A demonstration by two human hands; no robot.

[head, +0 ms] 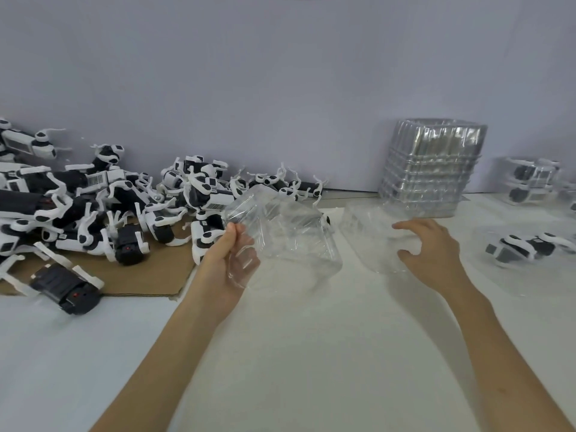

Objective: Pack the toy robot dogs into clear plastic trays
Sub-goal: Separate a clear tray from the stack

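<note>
The left hand (227,260) is pinching a clear tray (290,235) by its edge above the white table (311,353). The right hand (433,254) is hovering open-fingered at a second tray (364,241). Advised: level the cavity upward first. The toy robot dogs (93,207) are lying heaped on cardboard (149,275) at left. The tray stack (433,169) is standing by the wall (280,73).

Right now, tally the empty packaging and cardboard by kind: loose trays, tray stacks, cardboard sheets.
Loose clear plastic trays: 2, held tray, table tray
Stack of nested clear trays: 1
Flat brown cardboard sheet: 1
Total: 4
</note>
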